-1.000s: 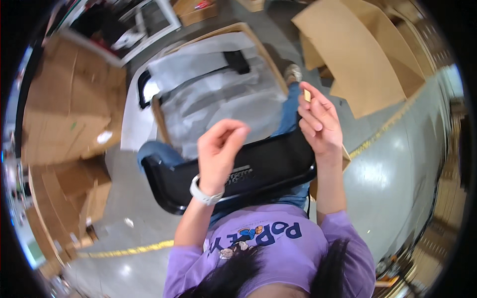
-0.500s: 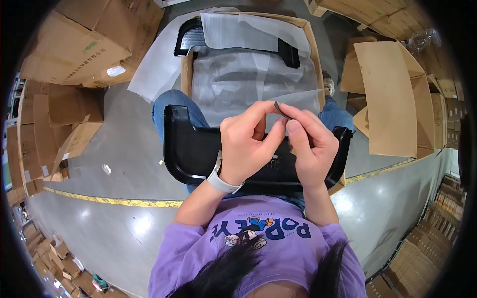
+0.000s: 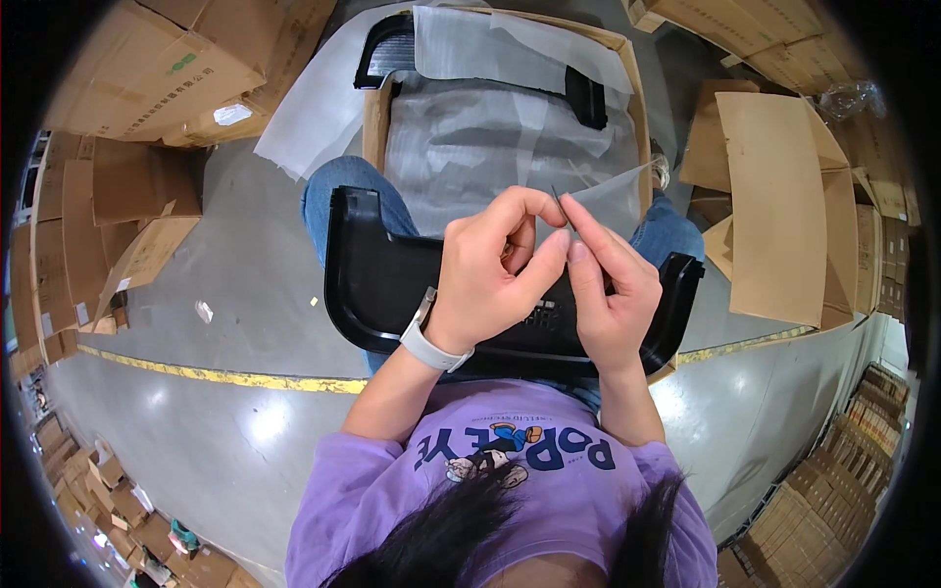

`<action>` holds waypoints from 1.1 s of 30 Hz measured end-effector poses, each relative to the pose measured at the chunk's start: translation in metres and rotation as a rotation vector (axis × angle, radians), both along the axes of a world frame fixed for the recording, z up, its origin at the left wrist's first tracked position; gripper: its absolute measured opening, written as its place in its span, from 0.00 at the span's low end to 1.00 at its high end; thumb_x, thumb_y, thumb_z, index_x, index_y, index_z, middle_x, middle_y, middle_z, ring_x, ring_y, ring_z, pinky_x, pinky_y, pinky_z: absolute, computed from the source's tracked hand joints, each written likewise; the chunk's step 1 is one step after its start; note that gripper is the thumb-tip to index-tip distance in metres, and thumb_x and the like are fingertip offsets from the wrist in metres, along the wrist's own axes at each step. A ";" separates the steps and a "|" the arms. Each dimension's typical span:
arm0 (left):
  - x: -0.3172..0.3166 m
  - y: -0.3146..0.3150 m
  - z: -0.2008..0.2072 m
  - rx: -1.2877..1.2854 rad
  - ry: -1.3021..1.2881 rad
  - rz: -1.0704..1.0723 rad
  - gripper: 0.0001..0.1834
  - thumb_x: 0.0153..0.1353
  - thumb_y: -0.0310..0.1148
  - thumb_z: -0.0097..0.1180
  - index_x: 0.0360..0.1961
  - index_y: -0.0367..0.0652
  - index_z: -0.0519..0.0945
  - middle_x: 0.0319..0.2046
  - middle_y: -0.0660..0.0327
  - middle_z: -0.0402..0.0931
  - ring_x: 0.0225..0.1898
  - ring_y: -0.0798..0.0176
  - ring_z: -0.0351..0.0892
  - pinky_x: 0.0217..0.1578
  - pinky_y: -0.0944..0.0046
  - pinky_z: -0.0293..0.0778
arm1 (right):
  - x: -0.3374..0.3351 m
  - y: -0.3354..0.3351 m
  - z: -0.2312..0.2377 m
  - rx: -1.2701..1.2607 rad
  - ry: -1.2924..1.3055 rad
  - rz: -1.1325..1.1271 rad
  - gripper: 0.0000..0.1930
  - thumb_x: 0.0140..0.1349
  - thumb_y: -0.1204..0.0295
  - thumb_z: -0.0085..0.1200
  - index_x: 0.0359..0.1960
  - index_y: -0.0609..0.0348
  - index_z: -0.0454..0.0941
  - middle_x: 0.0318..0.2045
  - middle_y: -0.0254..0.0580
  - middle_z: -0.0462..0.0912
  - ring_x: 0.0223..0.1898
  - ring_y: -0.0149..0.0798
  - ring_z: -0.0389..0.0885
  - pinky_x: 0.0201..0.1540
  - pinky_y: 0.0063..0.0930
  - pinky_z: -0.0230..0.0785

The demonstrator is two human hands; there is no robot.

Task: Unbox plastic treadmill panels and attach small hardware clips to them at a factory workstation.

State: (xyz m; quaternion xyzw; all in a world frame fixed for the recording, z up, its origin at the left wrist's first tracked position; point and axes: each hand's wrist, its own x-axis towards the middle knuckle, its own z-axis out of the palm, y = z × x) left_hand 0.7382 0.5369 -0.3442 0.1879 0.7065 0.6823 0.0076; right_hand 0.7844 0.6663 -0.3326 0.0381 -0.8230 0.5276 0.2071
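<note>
My left hand and my right hand meet above my lap, fingers curled and thumb tips close together. Pinched between their fingertips is a small, thin dark strip, seen nearly edge-on; most of it is hidden by the fingers. Beneath both hands, a black plastic molded part with raised, rounded rims lies across my thighs. My forearms and hands cover much of its middle.
Beyond my knees is an open cardboard box lined with translucent foam sheet. Another black molded part lies across its far side, partly under a foam sheet. Cartons stand to either side; a yellow line crosses the floor.
The dark strip has turned to a more upright, edge-on angle, and my right fingers have shifted slightly around it. The whole view has moved a little. Both hands keep their pinch.
</note>
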 end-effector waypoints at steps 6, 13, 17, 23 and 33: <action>0.000 -0.001 0.000 -0.109 0.078 -0.009 0.06 0.52 0.27 0.61 0.29 0.40 0.77 0.09 0.68 0.59 0.10 0.75 0.56 0.14 0.72 0.52 | 0.005 0.001 0.002 -0.028 -0.038 0.004 0.18 0.57 0.84 0.48 0.50 0.65 0.77 0.26 0.41 0.80 0.23 0.25 0.72 0.26 0.16 0.64; 0.003 0.004 -0.005 -0.055 0.190 0.002 0.04 0.54 0.22 0.61 0.31 0.34 0.79 0.14 0.68 0.69 0.14 0.80 0.61 0.16 0.77 0.54 | 0.016 0.005 0.004 -0.289 -0.237 -0.023 0.18 0.57 0.82 0.50 0.50 0.63 0.78 0.28 0.37 0.82 0.23 0.19 0.68 0.24 0.12 0.58; 0.007 0.005 -0.005 -0.023 0.156 0.005 0.04 0.54 0.22 0.61 0.31 0.33 0.79 0.16 0.69 0.70 0.15 0.80 0.61 0.17 0.78 0.54 | 0.016 0.005 0.001 -0.254 -0.145 -0.017 0.18 0.57 0.82 0.50 0.50 0.63 0.78 0.28 0.35 0.81 0.22 0.18 0.66 0.24 0.13 0.57; 0.010 0.007 -0.003 -0.022 0.132 0.017 0.04 0.55 0.21 0.60 0.31 0.33 0.79 0.16 0.71 0.69 0.17 0.82 0.59 0.18 0.79 0.52 | 0.018 0.006 0.005 -0.256 -0.193 -0.024 0.17 0.57 0.82 0.51 0.49 0.63 0.78 0.28 0.36 0.81 0.22 0.19 0.66 0.24 0.13 0.58; 0.016 0.018 -0.002 -0.013 -0.019 0.036 0.03 0.51 0.24 0.60 0.28 0.39 0.78 0.09 0.71 0.57 0.12 0.80 0.54 0.14 0.75 0.50 | 0.015 0.007 -0.004 -0.035 -0.008 -0.102 0.16 0.56 0.85 0.51 0.47 0.64 0.79 0.25 0.37 0.79 0.20 0.20 0.68 0.22 0.14 0.59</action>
